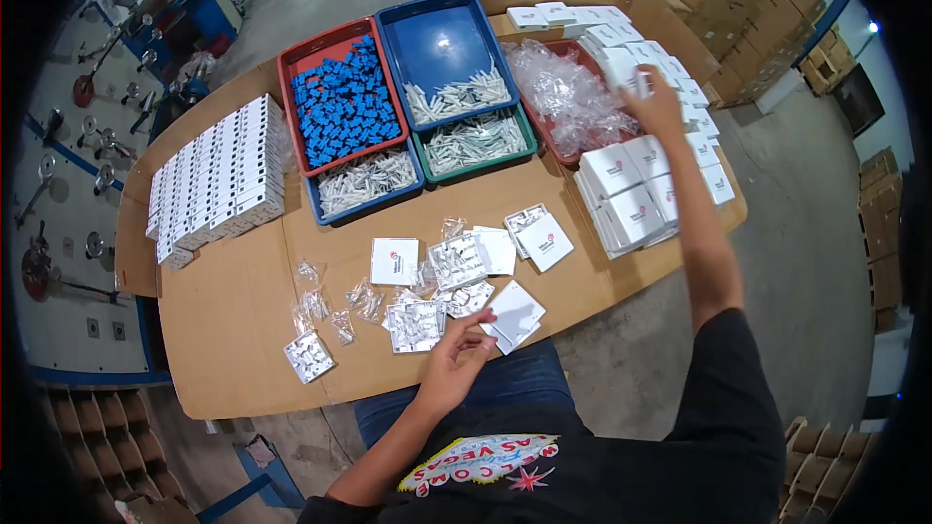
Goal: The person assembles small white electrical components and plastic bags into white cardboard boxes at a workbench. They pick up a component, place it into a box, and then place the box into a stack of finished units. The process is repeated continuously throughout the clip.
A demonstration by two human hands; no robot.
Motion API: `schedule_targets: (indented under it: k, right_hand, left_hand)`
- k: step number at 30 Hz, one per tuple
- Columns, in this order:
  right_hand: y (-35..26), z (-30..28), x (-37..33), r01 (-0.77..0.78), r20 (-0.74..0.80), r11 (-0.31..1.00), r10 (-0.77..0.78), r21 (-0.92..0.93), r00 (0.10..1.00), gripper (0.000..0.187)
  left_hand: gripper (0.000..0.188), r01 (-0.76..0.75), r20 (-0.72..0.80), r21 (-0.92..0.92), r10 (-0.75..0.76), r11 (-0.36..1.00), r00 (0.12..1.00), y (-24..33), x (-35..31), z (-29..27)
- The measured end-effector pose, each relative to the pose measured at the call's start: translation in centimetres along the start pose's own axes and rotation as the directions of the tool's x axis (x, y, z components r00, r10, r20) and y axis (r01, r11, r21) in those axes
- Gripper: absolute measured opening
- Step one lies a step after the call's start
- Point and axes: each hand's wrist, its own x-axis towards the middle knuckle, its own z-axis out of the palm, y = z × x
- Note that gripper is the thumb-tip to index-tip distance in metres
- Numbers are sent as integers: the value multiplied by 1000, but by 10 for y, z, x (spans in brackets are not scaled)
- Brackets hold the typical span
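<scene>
Left hand (456, 364), lower centre: fingers slightly apart, at edge of white square plates (516, 309); right hand (657, 105), upper right: among white boxes (604, 37), fingers' closure cannot be told; tabletop (233, 330), upper centre: red tray (316, 50), blue pieces (349, 102) inside

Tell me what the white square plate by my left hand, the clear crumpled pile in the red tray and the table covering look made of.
White square plate: probably rigid plastic, smooth, judging by its even surface and crisp edges.
Clear pile: likely thin, glossy plastic film; it is see-through, crumpled and catches light.
Table covering: apparently matte cardboard, from its plain brown colour.
</scene>
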Motion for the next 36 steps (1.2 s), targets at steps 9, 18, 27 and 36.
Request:
schedule_targets:
  k: [9, 18, 27, 36]
  right_hand:
    - [171, 48, 96, 27, 99, 958, 2, -287, 995, 57]
    - [160, 87, 79, -4, 127, 965, 38, -261, 991, 67]
    - [98, 46, 80, 225, 51, 963, -220, -150, 974, 57]
    - [-153, 46, -191, -116, 523, 914, -115, 388, 844, 21]
  left_hand:
    - [34, -28, -51, 193, 38, 981, 998, -7, 8, -16]
    - [32, 18, -109, 168, 1, 986, 994, -14, 14, -21]
    - [24, -65, -318, 319, 171, 946, 932, -7, -22, -56]
    - [53, 271, -682, 707, 528, 653, 506, -46, -94, -187]
